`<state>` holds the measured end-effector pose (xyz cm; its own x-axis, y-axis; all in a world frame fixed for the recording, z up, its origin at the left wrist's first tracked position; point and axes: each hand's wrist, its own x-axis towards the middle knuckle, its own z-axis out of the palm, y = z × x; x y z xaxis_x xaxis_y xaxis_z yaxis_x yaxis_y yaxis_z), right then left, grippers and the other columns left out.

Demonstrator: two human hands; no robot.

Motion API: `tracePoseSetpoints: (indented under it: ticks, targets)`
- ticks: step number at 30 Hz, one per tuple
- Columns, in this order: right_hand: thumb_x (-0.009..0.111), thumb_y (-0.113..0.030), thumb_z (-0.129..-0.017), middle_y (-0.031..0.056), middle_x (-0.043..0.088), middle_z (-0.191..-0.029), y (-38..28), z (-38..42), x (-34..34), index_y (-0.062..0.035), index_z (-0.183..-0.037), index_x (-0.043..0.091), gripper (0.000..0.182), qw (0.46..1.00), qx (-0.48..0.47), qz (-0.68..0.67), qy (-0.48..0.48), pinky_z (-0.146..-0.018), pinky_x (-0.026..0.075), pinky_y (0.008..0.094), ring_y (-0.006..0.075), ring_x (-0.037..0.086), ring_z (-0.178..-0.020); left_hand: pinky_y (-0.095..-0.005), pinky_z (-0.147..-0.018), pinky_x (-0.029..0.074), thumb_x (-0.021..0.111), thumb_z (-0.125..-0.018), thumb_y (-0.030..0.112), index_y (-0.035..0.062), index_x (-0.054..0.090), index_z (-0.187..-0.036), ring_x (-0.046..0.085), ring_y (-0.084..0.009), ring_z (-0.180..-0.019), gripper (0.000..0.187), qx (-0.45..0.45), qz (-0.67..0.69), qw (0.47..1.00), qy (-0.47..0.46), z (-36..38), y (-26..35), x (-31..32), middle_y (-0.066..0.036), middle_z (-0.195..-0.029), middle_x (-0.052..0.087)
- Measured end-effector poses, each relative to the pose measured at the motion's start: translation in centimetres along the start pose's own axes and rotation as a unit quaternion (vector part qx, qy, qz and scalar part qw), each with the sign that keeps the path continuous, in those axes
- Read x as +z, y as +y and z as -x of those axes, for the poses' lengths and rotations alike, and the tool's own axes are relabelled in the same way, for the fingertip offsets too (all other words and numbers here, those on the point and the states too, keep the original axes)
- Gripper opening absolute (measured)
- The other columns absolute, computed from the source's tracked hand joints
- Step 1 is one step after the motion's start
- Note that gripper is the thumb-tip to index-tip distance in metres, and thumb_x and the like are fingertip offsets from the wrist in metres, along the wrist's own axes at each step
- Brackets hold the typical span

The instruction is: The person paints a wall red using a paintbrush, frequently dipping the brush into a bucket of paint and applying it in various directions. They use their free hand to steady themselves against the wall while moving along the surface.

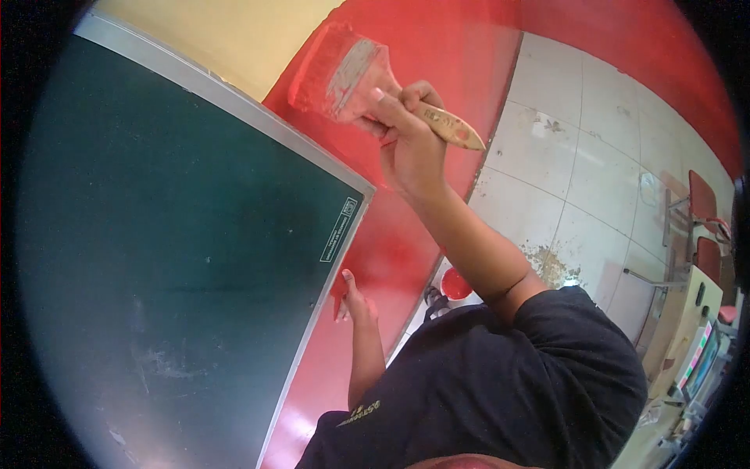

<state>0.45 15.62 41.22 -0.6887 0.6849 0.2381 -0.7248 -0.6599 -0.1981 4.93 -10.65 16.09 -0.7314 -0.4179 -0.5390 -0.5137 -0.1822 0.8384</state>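
Note:
My right hand (414, 144) grips a wide flat paintbrush (361, 76), its fingers wrapped round the neck of the light wooden handle. Red paint coats the bristles and smears the metal ferrule. The bristle end overlaps the red wall (461, 47), close to where red meets the yellow wall (234, 31). Lower down, my left hand (355, 303) is open, thumb and fingers apart, close to the red wall beside the chalkboard's edge. A green chalkboard (180, 234) in a metal frame fills the left side.
On the tiled floor (539, 156) near my feet stands a bucket of red paint (455, 284), partly hidden by my arm. Red-brown chairs (702, 195) and a desk (678, 336) with several items are at the far right. Stains mark the tiles.

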Motion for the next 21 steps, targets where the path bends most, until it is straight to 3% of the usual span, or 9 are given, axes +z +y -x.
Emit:
tracePoseSetpoints:
  ticks: [3, 7, 10, 14, 19, 21]
  targets:
    - [0.061, 0.006, -0.085, 0.0023, 0.054, -0.079, 0.6, 0.5, -1.6, -0.012, -0.077, 0.04, 0.029, 0.999, 0.043, -0.004, -0.006, -0.074, 0.06, 0.0366, 0.015, 0.063, -0.077, -0.0475, -0.118, 0.002, 0.074, -0.064, 0.069, -0.0038, -0.002, -0.145, -0.004, -0.0273, -0.146, 0.132, -0.001, 0.001, 1.0, 0.002, 0.1, 0.2, -0.1, -0.016, -0.158, -0.007]
    - [0.061, 0.004, -0.087, 0.0048, 0.058, -0.086, 3.7, 3.0, -9.4, -0.0114, -0.078, 0.043, 0.026, 0.995, 0.089, 0.03, 0.022, -0.069, 0.06, 0.0318, 0.0158, 0.065, -0.079, -0.0475, -0.118, 0.004, 0.075, -0.066, 0.066, -0.0034, 0.004, -0.144, 0.0, -0.0259, -0.145, 0.127, 0.0, 0.018, 1.0, 0.024, -1.0, -0.5, -0.4, -0.013, -0.158, 0.0]
    - [0.061, 0.003, -0.087, 0.0033, 0.058, -0.085, 3.2, 4.8, -13.9, -0.0125, -0.078, 0.043, 0.026, 0.989, 0.085, 0.111, 0.045, -0.068, 0.057, 0.0291, 0.0155, 0.064, -0.08, -0.0481, -0.117, 0.007, 0.075, -0.065, 0.067, 0.0, 0.008, -0.145, 0.004, -0.0251, -0.145, 0.124, 0.012, 0.018, 0.999, -0.033, -0.8, -0.3, -0.4, -0.01, -0.158, 0.004]
    - [0.063, 0.002, -0.086, 0.0005, 0.055, -0.08, 2.2, 6.2, -19.1, -0.0134, -0.078, 0.043, 0.027, 0.975, 0.089, 0.14, 0.148, -0.067, 0.056, 0.0285, 0.0128, 0.062, -0.074, -0.0489, -0.116, 0.01, 0.076, -0.063, 0.069, 0.0019, 0.011, -0.145, 0.007, -0.025, -0.144, 0.124, -0.032, 0.011, 0.998, 0.047, -0.1, 0.3, 0.2, -0.011, -0.156, 0.006]
    - [0.065, 0.0, -0.085, -0.0003, 0.054, -0.077, 2.1, 6.7, -16.9, -0.0134, -0.078, 0.043, 0.027, 0.958, 0.108, 0.198, 0.18, -0.066, 0.056, 0.0283, 0.0127, 0.062, -0.073, -0.0483, -0.116, 0.01, 0.075, -0.062, 0.071, 0.0005, 0.006, -0.147, 0.007, -0.0253, -0.144, 0.13, -0.046, -0.018, 0.998, 0.034, 0.5, 0.6, 0.1, -0.011, -0.155, 0.009]
    - [0.064, 0.001, -0.085, 0.0012, 0.056, -0.077, 3.0, 6.9, -15.7, -0.0123, -0.077, 0.043, 0.026, 0.964, 0.094, 0.212, 0.128, -0.067, 0.056, 0.0289, 0.0145, 0.063, -0.072, -0.0488, -0.116, 0.009, 0.075, -0.062, 0.071, -0.0009, 0.004, -0.147, 0.007, -0.0266, -0.144, 0.132, -0.022, -0.008, 0.996, 0.086, -1.0, -0.5, 0.0, -0.012, -0.155, 0.008]
